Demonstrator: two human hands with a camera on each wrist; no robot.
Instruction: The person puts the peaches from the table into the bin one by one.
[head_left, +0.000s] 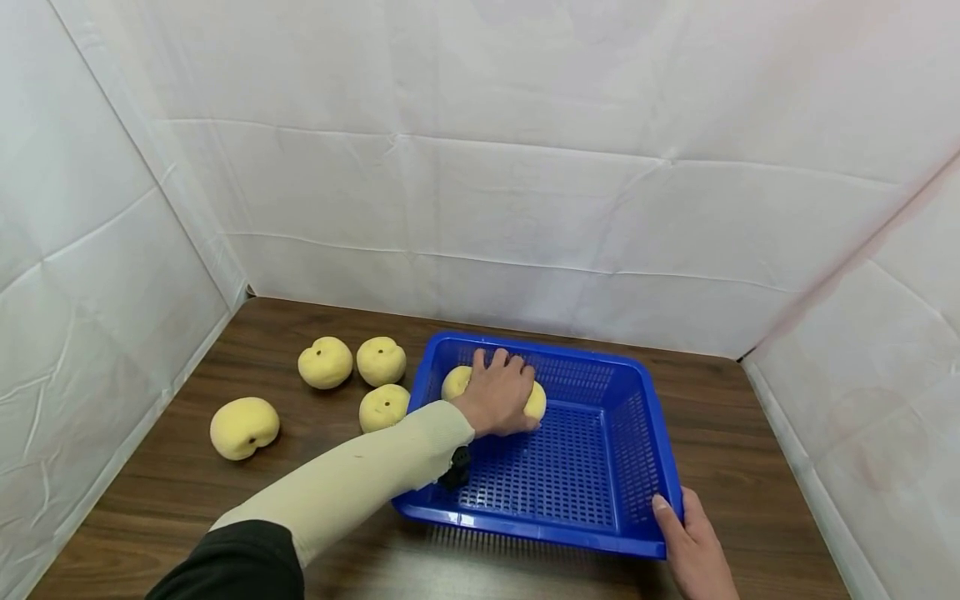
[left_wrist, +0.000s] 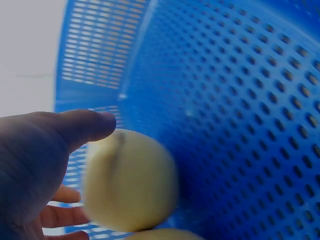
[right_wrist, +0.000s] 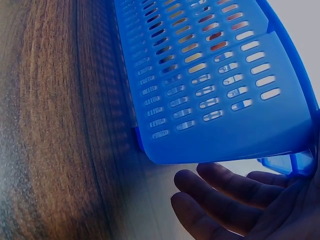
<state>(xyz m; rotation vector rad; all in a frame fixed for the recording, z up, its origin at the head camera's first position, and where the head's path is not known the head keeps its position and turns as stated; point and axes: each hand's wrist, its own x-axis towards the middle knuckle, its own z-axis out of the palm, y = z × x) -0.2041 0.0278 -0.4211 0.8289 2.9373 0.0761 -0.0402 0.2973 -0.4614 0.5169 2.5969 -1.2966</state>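
Note:
A blue plastic basket (head_left: pixel 570 467) with slotted walls sits on the table. Inside its left part, my left hand (head_left: pixel 498 396) reaches over a yellow peach (head_left: pixel 536 402), the fingers and thumb around it. In the left wrist view the thumb is at the top of this peach (left_wrist: pixel 132 182), with fingertips at its side. Another peach (head_left: pixel 454 382) lies in the basket, partly covered by the left hand. At the basket's near right corner, my right hand (head_left: pixel 697 546) grips the rim, thumb on top. The right wrist view shows the fingers (right_wrist: pixel 225 195) curled under that corner.
Left of the basket on the brown wooden table (head_left: pixel 757 500) lie more peaches: two at the back (head_left: pixel 325 363), one (head_left: pixel 382 407) close to the basket's left wall, and one (head_left: pixel 244 427) farther left. White sheeting (head_left: pixel 525 200) encloses the table at the back and both sides.

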